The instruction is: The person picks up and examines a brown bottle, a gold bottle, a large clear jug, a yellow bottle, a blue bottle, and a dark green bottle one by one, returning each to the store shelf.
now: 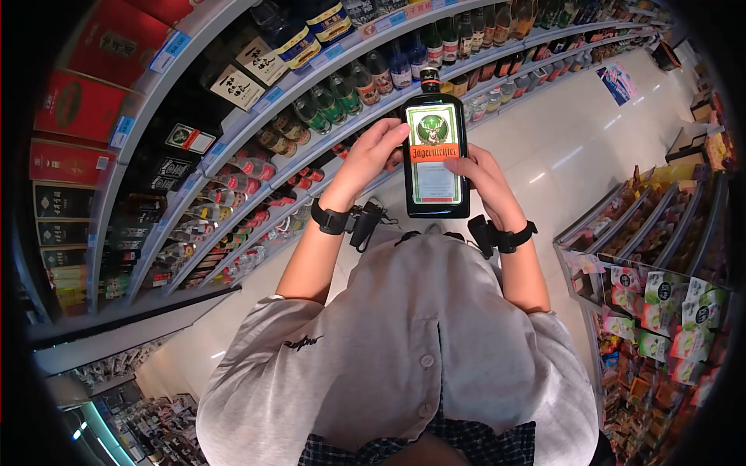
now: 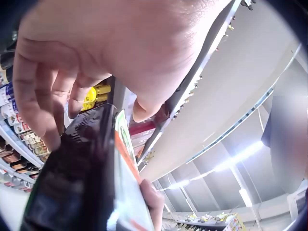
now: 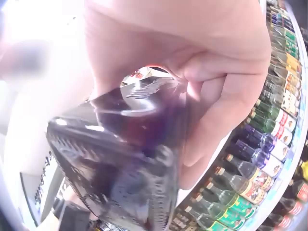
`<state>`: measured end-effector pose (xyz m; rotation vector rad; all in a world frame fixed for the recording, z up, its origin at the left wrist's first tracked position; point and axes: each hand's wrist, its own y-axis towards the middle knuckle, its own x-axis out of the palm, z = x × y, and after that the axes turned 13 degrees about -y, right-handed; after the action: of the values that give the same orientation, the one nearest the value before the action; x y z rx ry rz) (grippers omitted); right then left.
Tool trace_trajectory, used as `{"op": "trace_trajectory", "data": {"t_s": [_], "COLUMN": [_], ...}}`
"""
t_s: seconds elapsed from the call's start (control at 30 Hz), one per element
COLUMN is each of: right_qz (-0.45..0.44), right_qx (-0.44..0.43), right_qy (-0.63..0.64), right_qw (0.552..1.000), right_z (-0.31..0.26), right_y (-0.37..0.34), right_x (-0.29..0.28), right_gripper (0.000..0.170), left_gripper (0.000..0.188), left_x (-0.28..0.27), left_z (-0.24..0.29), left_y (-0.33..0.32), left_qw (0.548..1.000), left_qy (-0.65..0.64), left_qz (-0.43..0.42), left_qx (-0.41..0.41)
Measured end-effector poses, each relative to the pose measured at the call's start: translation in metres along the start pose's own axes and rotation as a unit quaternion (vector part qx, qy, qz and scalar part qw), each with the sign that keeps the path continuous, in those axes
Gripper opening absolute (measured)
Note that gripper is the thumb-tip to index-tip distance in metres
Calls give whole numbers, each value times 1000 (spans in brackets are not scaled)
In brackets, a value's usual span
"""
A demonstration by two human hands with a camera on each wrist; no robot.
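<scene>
A dark, square-shouldered liquor bottle (image 1: 437,198) with a Jägermeister label stands upright before the person's chest, label toward the head camera. My right hand (image 1: 491,185) grips its lower right side, the thumb across the front label and the fingers behind. At the upper left edge is my left hand (image 1: 369,155), its thumb tip overlapping the label's edge. In the left wrist view, the left hand (image 2: 110,53) curves loosely about the bottle (image 2: 72,178), fingers along the back and thumb on the label side. The right wrist view shows the right hand (image 3: 216,91) around the bottle's base (image 3: 125,159).
Curved shelves (image 1: 256,101) of bottles run along the left and front. Red boxes (image 1: 85,116) fill the far-left shelf. Snack packets (image 1: 660,303) hang on a rack at the right. Pale floor tiles (image 1: 544,151) lie between the shelves and rack.
</scene>
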<state>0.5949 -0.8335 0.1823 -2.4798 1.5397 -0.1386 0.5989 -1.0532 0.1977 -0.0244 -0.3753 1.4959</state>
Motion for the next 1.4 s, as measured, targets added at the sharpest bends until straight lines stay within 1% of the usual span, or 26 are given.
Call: {"op": "trace_trajectory", "data": {"t_s": [0.03, 0.07, 0.3, 0.4, 0.43, 0.5, 0.57, 0.63, 0.67, 0.7, 0.77, 0.8, 0.83, 0.87, 0.9, 0.93, 0.97, 1.03, 1.1, 1.13, 1.17, 1.2, 1.23, 1.3, 1.37, 1.4], "right_qz": [-31, -39, -84, -82, -93, -105, -115, -151, -163, -173, -220, -253, -263, -266, -266, -231, -237, -199, -185, -149, -113, -108, -114, -37, -36, -5], "right_qx": [25, -4, 57, 3, 6, -34, -53, -120, -147, -150, -239, -272, -277, -307, -336, -370, -374, -437, -474, -516, -556, -553, -555, -576, -559, -558], "right_qy": [55, 85, 48, 34, 21, -8, -33, -158, -174, -168, -140, -180, -176, -216, -257, -257, -260, -217, -227, -239, -249, -273, -282, -347, -360, -353], "right_qw": [998, 996, 994, 996, 995, 994, 991, 968, 960, 959, 935, 911, 907, 888, 866, 862, 858, 850, 831, 809, 785, 780, 774, 739, 746, 751], "right_z": [-2, 4, -3, 4, 8, 12, 6, -3, -2, -3, -6, -10, -18, -28, -35, -37, -38, -42, -54, -59, -63, -66, -73, -87, -98, -102], "right_y": [-1, 4, 1, 6, 10, 21, 31, 37, 45, 51, 63, 70, 74, 77, 80, 85, 89, 98, 106, 112, 119, 128, 135, 148, 161, 167], "right_x": [2, 7, 12, 16, 15, 19, 22, 26, 30, 35, 46, 49, 54, 60, 67, 82, 96, 124, 150, 165, 178, 190, 201, 223, 247, 259], "right_gripper": [37, 39, 38, 39, 40, 36, 40, 49, 60, 60, 63, 65, 65, 67, 70, 65, 65, 62, 61, 62, 63, 63, 63, 64, 63, 62], "left_gripper": [42, 42, 43, 52, 50, 48, 48, 53, 55, 58, 71, 71, 72, 71, 71, 71, 72, 67, 66, 66, 66, 65, 65, 65, 65, 62], "left_x": [-5, -11, -18, -35, -44, -45, -50, -60, -65, -70, -75, -80, -84, -80, -88, -91, -91, -98, -114, -124, -134, -145, -156, -178, -200, -210], "left_z": [-3, -4, -15, -22, -36, -32, -30, -15, -7, 2, 25, 36, 47, 64, 70, 79, 90, 105, 114, 116, 117, 117, 116, 117, 119, 123], "left_y": [2, 5, 4, 5, 10, -2, -11, -24, -33, -43, -65, -76, -86, -97, -107, -115, -122, -139, -155, -160, -165, -168, -169, -171, -168, -166], "left_qw": [1000, 1000, 997, 995, 993, 997, 995, 990, 988, 984, 979, 959, 930, 915, 876, 854, 830, 829, 801, 801, 776, 752, 753, 711, 706, 695], "left_qy": [1, -8, -24, -47, -82, -67, -73, -23, 4, 30, 103, 194, 283, 322, 403, 437, 468, 475, 530, 525, 548, 568, 561, 580, 575, 578], "left_qz": [0, -17, -13, -29, -37, -5, -11, -16, -13, -10, 26, 32, 37, 31, 46, 46, 45, 60, 81, 88, 101, 116, 123, 156, 175, 176], "left_qx": [-1, -24, -69, -87, -76, -29, 63, 136, 155, 172, 175, 206, 233, 239, 261, 280, 299, 288, 265, 275, 295, 314, 320, 366, 376, 391]}}
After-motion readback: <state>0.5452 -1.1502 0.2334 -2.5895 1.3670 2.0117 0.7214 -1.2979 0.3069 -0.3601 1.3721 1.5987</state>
